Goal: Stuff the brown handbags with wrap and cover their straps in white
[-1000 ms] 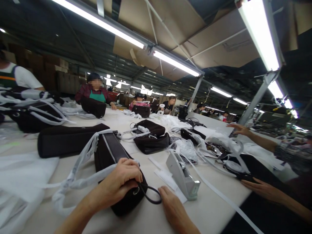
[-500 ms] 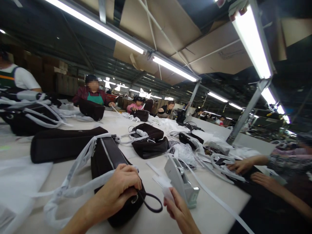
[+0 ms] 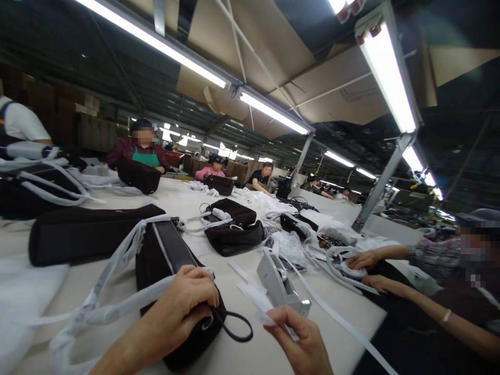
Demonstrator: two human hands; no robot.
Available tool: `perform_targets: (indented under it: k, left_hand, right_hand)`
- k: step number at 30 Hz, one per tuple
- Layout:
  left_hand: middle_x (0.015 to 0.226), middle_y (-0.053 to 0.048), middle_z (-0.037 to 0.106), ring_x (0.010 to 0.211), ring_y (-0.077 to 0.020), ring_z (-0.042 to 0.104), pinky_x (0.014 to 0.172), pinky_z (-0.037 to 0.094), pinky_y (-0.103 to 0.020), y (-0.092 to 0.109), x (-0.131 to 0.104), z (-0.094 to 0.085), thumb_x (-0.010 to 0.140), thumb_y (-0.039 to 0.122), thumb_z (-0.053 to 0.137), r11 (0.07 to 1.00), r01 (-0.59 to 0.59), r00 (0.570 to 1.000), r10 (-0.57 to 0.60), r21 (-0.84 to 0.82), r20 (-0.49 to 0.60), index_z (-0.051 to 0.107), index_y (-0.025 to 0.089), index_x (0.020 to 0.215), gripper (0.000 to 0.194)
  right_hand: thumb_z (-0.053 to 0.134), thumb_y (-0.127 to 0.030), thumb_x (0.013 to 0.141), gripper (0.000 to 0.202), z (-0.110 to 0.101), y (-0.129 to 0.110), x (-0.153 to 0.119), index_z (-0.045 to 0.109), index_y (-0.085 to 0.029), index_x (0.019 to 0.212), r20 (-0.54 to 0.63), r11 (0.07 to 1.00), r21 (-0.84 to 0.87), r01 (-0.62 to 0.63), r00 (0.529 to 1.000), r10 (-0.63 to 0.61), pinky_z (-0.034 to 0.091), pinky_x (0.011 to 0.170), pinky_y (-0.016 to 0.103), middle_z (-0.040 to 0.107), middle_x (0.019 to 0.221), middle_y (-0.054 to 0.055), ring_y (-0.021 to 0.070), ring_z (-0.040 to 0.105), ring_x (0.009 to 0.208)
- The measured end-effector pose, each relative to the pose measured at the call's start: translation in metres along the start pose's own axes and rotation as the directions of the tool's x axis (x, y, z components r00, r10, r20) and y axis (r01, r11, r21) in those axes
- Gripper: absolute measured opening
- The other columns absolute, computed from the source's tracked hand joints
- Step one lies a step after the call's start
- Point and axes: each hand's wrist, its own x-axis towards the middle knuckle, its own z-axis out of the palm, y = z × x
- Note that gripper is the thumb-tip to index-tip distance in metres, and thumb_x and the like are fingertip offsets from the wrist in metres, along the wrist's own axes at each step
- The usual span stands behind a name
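Observation:
My left hand (image 3: 187, 302) is closed on the near end of a dark brown bag (image 3: 162, 255), next to a metal eyelet. A thin black cord loop (image 3: 242, 339) sticks out from under its fingers. A long strap (image 3: 117, 265) wrapped in white material runs from the bag to the left. Thumb and forefinger of my right hand (image 3: 299, 336) pinch a small translucent white slip (image 3: 260, 315), just in front of a grey tape dispenser (image 3: 273, 278). White paper strips (image 3: 250, 289) lie left of the dispenser.
More dark bags (image 3: 89, 234) lie left and mid-table (image 3: 234, 229). A white strip (image 3: 344, 312) crosses the table at right. Beside it, a co-worker's hands (image 3: 363, 260) handle white-wrapped straps on dark material. Other people sit across the table.
My right hand has moved slightly right and turned, and the slip now lies flatter in its pinch. My left hand keeps its hold on the bag. The co-worker at right has leaned further into view.

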Motion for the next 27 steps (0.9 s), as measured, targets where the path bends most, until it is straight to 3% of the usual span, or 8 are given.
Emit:
perform_targets:
  k: [3, 6, 9, 11, 16, 19, 27]
  left_hand:
    - [0.083, 0.005, 0.065, 0.092, -0.0163, 0.057, 0.091, 0.029, -0.033, 0.000, 0.000, 0.002, 0.085, 0.002, 0.053, 1.000, 0.018, 1.000, -0.018, 0.005, -0.014, 0.052, 0.021, 0.080, 0.020]
    - [0.082, 0.005, 0.065, 0.091, -0.0162, 0.057, 0.090, 0.029, -0.033, 0.003, 0.001, 0.001, 0.084, 0.001, 0.054, 0.999, 0.035, 0.999, -0.034, 0.012, -0.016, 0.052, 0.021, 0.078, 0.021]
    - [0.082, 0.005, 0.065, 0.092, -0.0161, 0.056, 0.089, 0.028, -0.033, 0.006, 0.002, -0.001, 0.082, 0.000, 0.055, 0.999, 0.054, 0.999, -0.054, 0.010, 0.000, 0.052, 0.020, 0.076, 0.021]
    - [0.080, 0.005, 0.065, 0.091, -0.0160, 0.056, 0.089, 0.028, -0.033, 0.008, 0.001, -0.001, 0.082, 0.000, 0.056, 0.997, 0.075, 0.997, -0.075, 0.015, 0.005, 0.052, 0.020, 0.075, 0.021]
    - [0.077, 0.004, 0.062, 0.088, -0.0161, 0.055, 0.087, 0.028, -0.032, 0.009, 0.000, 0.000, 0.080, 0.004, 0.058, 0.992, 0.127, 0.992, -0.127, 0.027, 0.014, 0.050, 0.019, 0.072, 0.019]
    - [0.076, 0.003, 0.062, 0.088, -0.0167, 0.055, 0.088, 0.029, -0.033, 0.010, 0.000, 0.000, 0.079, 0.005, 0.057, 0.990, 0.137, 0.990, -0.138, 0.024, 0.013, 0.049, 0.019, 0.071, 0.019]
    - [0.076, 0.003, 0.063, 0.089, -0.0177, 0.055, 0.088, 0.029, -0.034, 0.009, 0.002, -0.001, 0.079, 0.005, 0.058, 0.992, 0.129, 0.991, -0.129, 0.014, 0.015, 0.049, 0.019, 0.069, 0.019]
  right_hand:
    - [0.068, -0.054, 0.087, 0.034, 0.000, -0.004, -0.004, 0.073, -0.024, 0.073, -0.033, 0.997, -0.009, 0.075, 0.997, -0.076, 0.052, 0.064, 0.018, 0.073, 0.071, -0.001, 0.0169, 0.068, 0.067]
    - [0.065, -0.047, 0.091, 0.023, 0.000, -0.006, -0.006, 0.074, -0.027, 0.085, -0.081, 0.964, -0.064, 0.256, 0.962, -0.261, 0.055, 0.075, 0.018, 0.079, 0.085, -0.001, 0.0173, 0.074, 0.079]
    - [0.062, -0.037, 0.095, 0.014, -0.005, -0.011, -0.003, 0.073, -0.028, 0.093, -0.083, 0.869, -0.211, 0.448, 0.878, -0.472, 0.056, 0.079, 0.018, 0.080, 0.091, -0.001, 0.0160, 0.075, 0.081]
    - [0.062, -0.028, 0.095, 0.009, -0.010, -0.018, 0.000, 0.071, -0.027, 0.098, -0.020, 0.780, -0.303, 0.547, 0.815, -0.579, 0.057, 0.078, 0.018, 0.080, 0.093, 0.000, 0.0153, 0.076, 0.082]
    - [0.062, -0.015, 0.092, 0.016, -0.024, -0.033, 0.009, 0.068, -0.022, 0.105, 0.113, 0.599, -0.425, 0.679, 0.696, -0.709, 0.060, 0.077, 0.019, 0.080, 0.096, 0.003, 0.0158, 0.077, 0.082]
    - [0.063, -0.014, 0.092, 0.016, -0.027, -0.034, 0.010, 0.068, -0.021, 0.106, 0.104, 0.573, -0.455, 0.682, 0.680, -0.726, 0.061, 0.076, 0.020, 0.080, 0.096, 0.004, 0.0168, 0.077, 0.082]
    - [0.059, -0.013, 0.093, 0.024, -0.020, -0.037, 0.006, 0.071, -0.024, 0.111, 0.134, 0.649, -0.419, 0.635, 0.750, -0.648, 0.061, 0.078, 0.031, 0.079, 0.103, 0.008, 0.0227, 0.077, 0.088]
